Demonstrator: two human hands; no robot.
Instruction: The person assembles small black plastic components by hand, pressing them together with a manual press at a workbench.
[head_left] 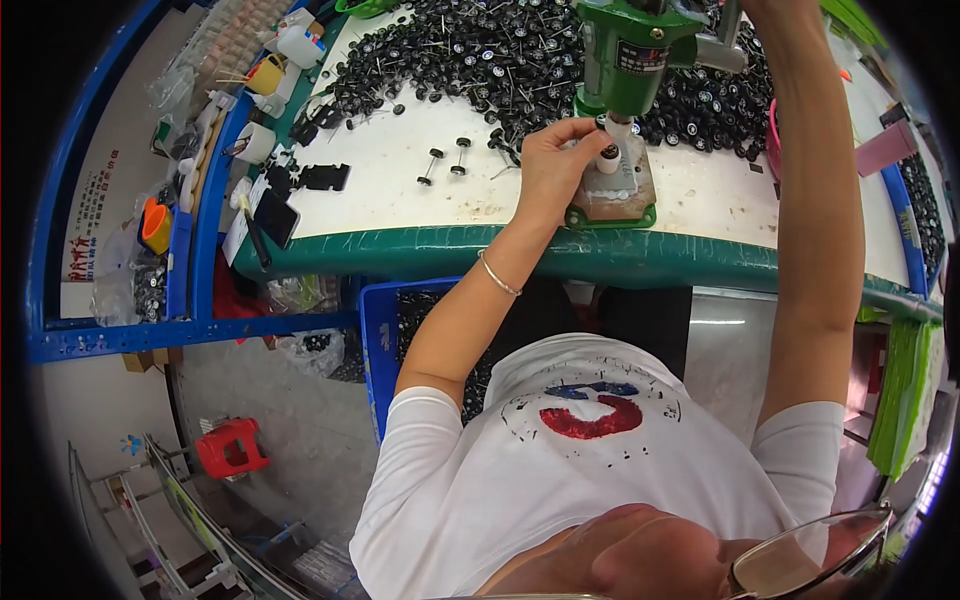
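Observation:
My left hand (560,165) is closed in a pinch at the foot of a green hand press (625,65). Between its fingertips is a small black wheel (609,151), set on a pale round post (606,165) under the ram. Whether an axle is in the wheel is hidden. The post stands on a metal base plate (615,195) with green edges. Raised at the top edge of the picture, my right hand (778,8) is near the press's lever (725,45); its fingers are cut off from view.
A wide heap of black wheels with thin metal axles (480,65) covers the back of the white table (380,220). Two wheel-and-axle pairs (430,168) lie left of my hand. A phone (275,217) is at the left edge. A blue bin (378,340) stands below the green table edge.

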